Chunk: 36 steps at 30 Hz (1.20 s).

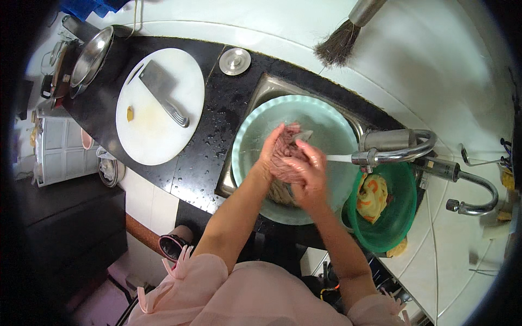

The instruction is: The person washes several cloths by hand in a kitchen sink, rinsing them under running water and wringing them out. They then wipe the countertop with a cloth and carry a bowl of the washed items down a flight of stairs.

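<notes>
Both hands are over a pale green scalloped-rim basin (248, 122) of water, set in the steel sink (271, 86). Between them is a wrinkled, pinkish-brown wet piece (285, 161), apparently raw meat or offal. My left hand (270, 151) cups its left side. From the right, my right hand (312, 173) presses on it, fingers curled and slightly blurred. Beside the right hand, a stream of water (338, 158) runs from the chrome faucet (391, 155). More brownish material (281, 193) lies lower in the basin, partly hidden by my hands.
Left on the wet black counter (195, 163), a cleaver (165, 95) and a small yellowish scrap (129, 114) lie on a white round cutting board (151, 140). A metal lid (235, 61) sits behind. Right of the basin, a green plastic basin (401, 220) holds a patterned yellow cloth (373, 199).
</notes>
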Each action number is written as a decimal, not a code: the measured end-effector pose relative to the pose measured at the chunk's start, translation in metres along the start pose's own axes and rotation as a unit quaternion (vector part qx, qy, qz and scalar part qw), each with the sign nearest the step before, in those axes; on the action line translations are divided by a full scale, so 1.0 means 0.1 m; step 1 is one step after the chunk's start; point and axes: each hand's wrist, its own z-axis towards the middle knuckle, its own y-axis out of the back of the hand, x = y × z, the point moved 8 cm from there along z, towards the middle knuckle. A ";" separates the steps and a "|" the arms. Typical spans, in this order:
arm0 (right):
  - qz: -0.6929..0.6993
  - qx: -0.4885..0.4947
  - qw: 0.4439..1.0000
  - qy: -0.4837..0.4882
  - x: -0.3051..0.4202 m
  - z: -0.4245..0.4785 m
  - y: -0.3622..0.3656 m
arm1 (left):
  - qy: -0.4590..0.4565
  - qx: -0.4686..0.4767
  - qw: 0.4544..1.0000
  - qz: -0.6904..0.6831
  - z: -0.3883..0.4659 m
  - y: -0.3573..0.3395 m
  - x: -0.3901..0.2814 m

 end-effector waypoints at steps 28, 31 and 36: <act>-0.366 0.129 0.915 -0.108 -1.86 -0.37 -0.61 | -0.201 -0.291 0.891 0.283 -0.48 0.59 -0.35; -0.216 0.025 0.954 -0.208 -1.82 -0.12 -0.38 | -0.123 -0.256 0.947 0.153 -0.38 0.57 -0.27; 0.013 0.054 0.998 0.026 -0.59 -0.20 -0.29 | -0.041 -0.114 0.989 0.084 -0.09 0.33 -0.17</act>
